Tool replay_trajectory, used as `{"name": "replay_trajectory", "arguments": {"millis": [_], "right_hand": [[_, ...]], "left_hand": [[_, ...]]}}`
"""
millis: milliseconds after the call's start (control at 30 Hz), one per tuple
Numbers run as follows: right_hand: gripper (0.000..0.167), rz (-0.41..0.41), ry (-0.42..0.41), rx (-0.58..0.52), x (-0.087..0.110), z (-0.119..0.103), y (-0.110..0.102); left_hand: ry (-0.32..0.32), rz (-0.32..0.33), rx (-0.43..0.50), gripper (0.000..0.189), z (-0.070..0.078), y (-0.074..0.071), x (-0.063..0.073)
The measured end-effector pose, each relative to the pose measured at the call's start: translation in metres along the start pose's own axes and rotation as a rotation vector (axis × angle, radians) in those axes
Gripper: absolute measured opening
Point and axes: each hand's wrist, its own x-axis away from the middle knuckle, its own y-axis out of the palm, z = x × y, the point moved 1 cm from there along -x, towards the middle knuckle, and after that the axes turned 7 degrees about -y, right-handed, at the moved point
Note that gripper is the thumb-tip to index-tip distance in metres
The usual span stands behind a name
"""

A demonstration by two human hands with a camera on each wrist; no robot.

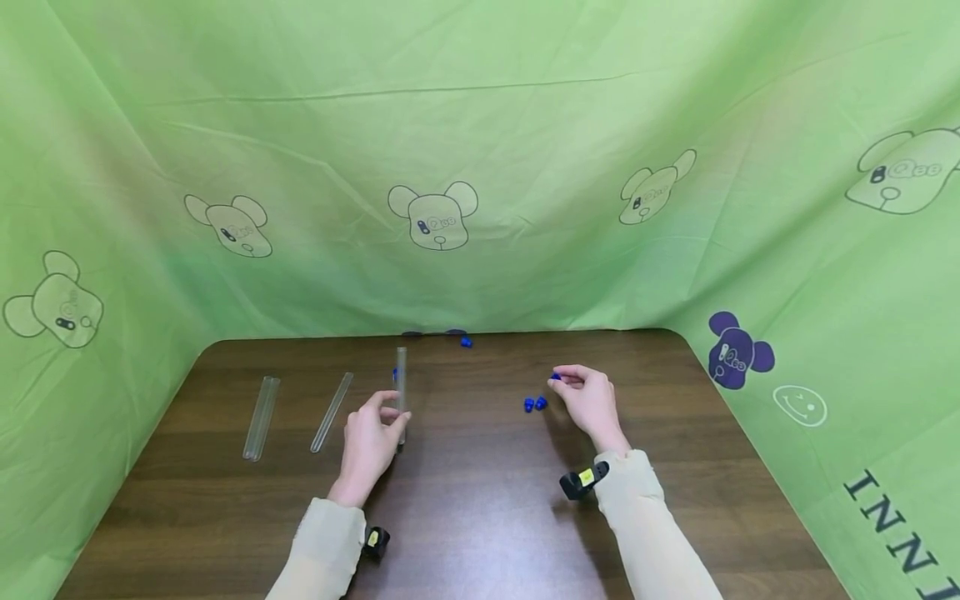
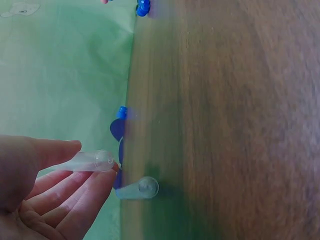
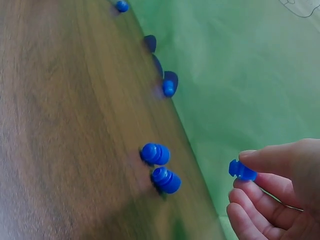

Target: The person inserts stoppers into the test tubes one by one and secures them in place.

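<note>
My left hand point(image 1: 369, 442) pinches a clear test tube point(image 1: 402, 375) near its lower part, between thumb and fingers. In the left wrist view the rounded end of that tube point(image 2: 102, 161) points toward the camera. My right hand point(image 1: 591, 404) holds a small blue stopper point(image 3: 242, 170) between thumb and fingertips, raised over the right half of the table. Two more blue stoppers point(image 3: 156, 153) lie side by side on the wood, just left of the right hand. Another clear tube point(image 1: 332, 412) lies on the table to the left of the left hand.
Farther left, two clear tubes point(image 1: 261, 418) lie side by side. One blue stopper point(image 1: 467, 342) sits at the back edge of the brown table point(image 1: 480, 517); another point(image 1: 395, 374) shows partly behind the held tube. A green printed cloth point(image 1: 525, 275) hangs behind and beside the table.
</note>
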Motion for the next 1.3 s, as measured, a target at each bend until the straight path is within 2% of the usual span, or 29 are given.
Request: {"name": "replay_trajectory", "arguments": {"millis": [300,667,1300], "right_hand": [[0.023,0.021,-0.046,-0.024,0.0,-0.007,0.001],[0.026,0.004,-0.042,-0.05,0.0,-0.015,0.003],[0.025,-0.017,-0.082,-0.08,0.001,-0.03,0.006]], "left_hand": [[0.0,-0.033,0.02,0.031,0.005,0.006,0.003],[-0.007,-0.065,0.02,0.031,0.01,0.015,0.007],[-0.002,-0.126,0.048,0.032,0.018,0.022,0.012]]}}
